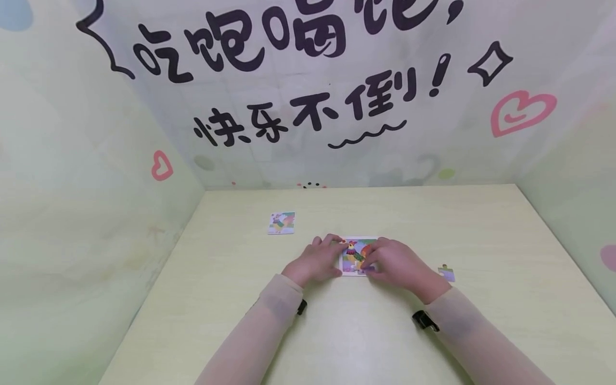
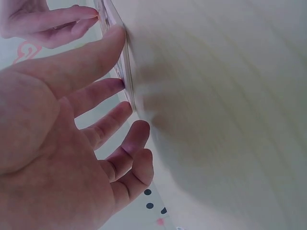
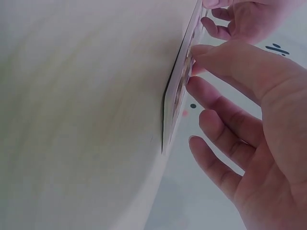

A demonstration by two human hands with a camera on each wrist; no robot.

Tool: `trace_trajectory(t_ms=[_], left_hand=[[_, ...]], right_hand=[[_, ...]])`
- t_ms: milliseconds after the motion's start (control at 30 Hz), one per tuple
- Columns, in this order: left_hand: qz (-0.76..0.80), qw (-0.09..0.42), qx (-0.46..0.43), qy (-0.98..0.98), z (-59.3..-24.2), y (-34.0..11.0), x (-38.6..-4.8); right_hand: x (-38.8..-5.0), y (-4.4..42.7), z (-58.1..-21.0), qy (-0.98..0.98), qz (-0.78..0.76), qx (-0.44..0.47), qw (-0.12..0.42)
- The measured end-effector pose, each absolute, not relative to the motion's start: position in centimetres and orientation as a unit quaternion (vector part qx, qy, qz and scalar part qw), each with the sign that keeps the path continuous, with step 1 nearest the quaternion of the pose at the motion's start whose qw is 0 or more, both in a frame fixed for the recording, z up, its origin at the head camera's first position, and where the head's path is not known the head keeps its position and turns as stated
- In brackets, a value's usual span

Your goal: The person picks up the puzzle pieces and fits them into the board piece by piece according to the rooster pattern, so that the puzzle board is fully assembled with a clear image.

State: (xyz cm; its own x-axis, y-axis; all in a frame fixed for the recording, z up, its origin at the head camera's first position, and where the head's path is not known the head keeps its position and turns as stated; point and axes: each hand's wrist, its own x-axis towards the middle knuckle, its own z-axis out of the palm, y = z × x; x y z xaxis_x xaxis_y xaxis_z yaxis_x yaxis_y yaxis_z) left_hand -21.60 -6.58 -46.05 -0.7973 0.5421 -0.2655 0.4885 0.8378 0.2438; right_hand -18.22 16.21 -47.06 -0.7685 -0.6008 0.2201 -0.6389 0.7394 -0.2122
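Note:
A small jigsaw puzzle board point(image 1: 344, 267) with a white border and a colourful rooster picture lies on the table between the two hands. My left hand point(image 1: 317, 262) holds its left side, thumb at the near edge and fingertips at the far part. In the left wrist view, the left thumb point(image 2: 112, 43) touches the board's edge, while the two smallest fingers stay off it. My right hand point(image 1: 397, 264) pinches a puzzle piece point(image 1: 358, 266) between thumb and index finger, over the lower part of the picture. The right hand covers the board's right side.
One loose puzzle piece point(image 1: 446, 272) lies on the table point(image 1: 240, 321) right of the right hand. A small rooster picture card point(image 1: 281, 223) lies at the back left. Printed fabric walls point(image 1: 96, 214) stand along the left, back and right of the table.

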Motion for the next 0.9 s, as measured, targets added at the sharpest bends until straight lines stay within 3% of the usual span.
trace_trajectory(t_ms=[900], left_hand=[[0.09, 0.171, 0.267, 0.944, -45.81, -6.6, -21.39]], right_hand=[[-18.31, 15.54, -47.07, -0.938, 0.152, 0.307, 0.056]])
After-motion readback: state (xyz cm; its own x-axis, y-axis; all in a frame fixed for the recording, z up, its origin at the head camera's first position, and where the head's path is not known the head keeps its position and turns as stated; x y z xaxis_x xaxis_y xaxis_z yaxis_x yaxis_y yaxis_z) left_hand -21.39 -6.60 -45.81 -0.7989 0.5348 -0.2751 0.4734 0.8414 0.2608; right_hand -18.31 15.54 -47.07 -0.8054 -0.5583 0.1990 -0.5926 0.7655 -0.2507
